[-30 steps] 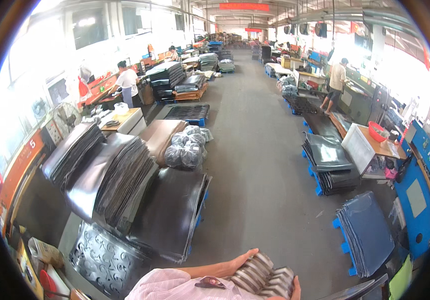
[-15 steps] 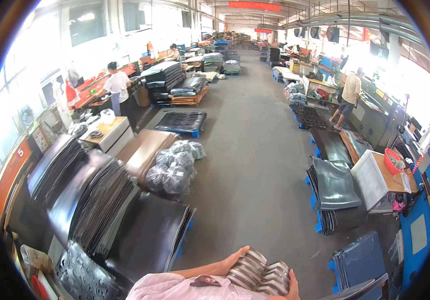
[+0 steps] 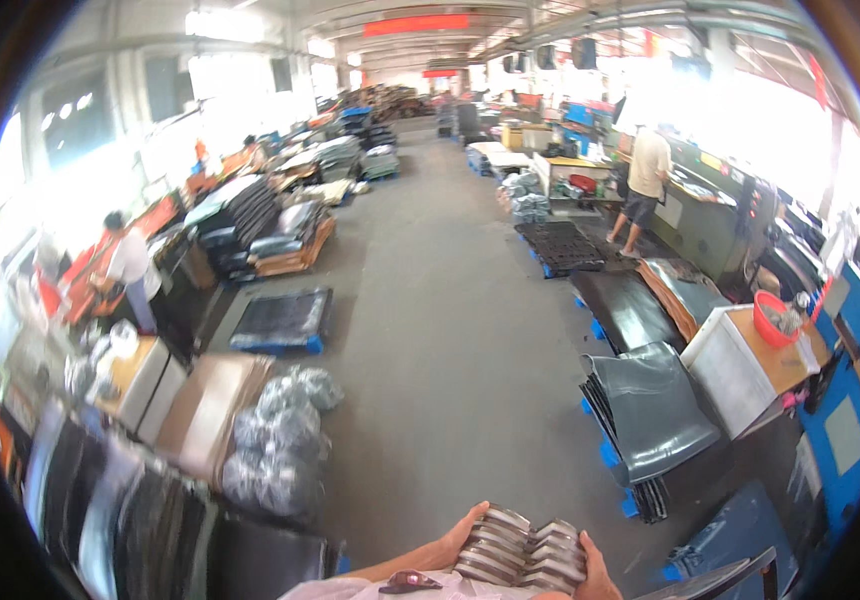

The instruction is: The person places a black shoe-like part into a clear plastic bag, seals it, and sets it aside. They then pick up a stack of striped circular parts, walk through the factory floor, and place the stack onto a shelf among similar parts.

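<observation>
Two side-by-side stacks of curved grey-and-brown pieces, a left stack (image 3: 495, 545) and a right stack (image 3: 554, 556), are held against my body at the lower edge. Their kind is not clear; they look like stacked, bent strips with pale edges. My left hand (image 3: 463, 532) is closed round the outer side of the left stack. On the other side, my right hand (image 3: 595, 568) grips the outer edge of the right stack, thumb at the top. The undersides of both stacks are hidden.
A grey aisle floor (image 3: 420, 330) runs ahead. At left are dark sheet stacks (image 3: 265, 560), clear bags (image 3: 280, 440) and a person (image 3: 132, 270). To the right stand sheets on blue pallets (image 3: 650, 410), a cabinet with a red basin (image 3: 776, 320) and another person (image 3: 645, 180).
The view has turned to the right and moved up the aisle; the left sheet stacks and bags sit further left and lower. Both hands keep hold of the stacks.
</observation>
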`<state>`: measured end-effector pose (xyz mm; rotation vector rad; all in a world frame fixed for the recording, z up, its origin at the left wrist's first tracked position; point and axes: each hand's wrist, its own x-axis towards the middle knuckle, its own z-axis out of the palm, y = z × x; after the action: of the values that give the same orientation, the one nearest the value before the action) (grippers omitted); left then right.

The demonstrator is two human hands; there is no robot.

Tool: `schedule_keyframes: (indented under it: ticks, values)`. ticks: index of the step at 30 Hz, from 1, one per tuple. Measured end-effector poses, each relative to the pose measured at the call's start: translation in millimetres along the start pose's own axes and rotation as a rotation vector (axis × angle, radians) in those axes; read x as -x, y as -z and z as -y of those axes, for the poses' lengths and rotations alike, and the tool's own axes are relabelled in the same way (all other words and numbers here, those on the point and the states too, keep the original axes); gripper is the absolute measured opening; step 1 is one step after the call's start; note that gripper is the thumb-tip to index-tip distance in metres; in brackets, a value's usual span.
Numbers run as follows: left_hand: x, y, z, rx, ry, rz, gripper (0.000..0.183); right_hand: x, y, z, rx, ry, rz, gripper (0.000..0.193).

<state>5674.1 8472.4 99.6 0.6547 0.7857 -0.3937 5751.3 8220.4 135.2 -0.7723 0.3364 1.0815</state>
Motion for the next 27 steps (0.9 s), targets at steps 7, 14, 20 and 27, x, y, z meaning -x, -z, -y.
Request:
schedule_keyframes:
  ticks: [7,14,20,27]
  values:
    - [-61.5,-0.1,-168.8,0.071,-0.067,-0.066,0.079,-176.1,-51.0,116.7,0.061,-0.076,-0.007,0.05]
    - [-152.2,44.3,-321.3,0.109,-0.094,-0.104,0.078,-326.1,-152.0,196.7,0.176,-0.083,0.033,0.047]
    - [-194.0,68.8,-492.8,0.104,-0.056,0.049,0.078,-441.4,-246.5,247.2,0.159,-0.01,-0.027,0.042]
    - [-274.8,132.4,-645.4,0.09,-0.031,0.02,0.077,-572.7,-344.8,296.0,0.129,0.0,-0.019,0.035]
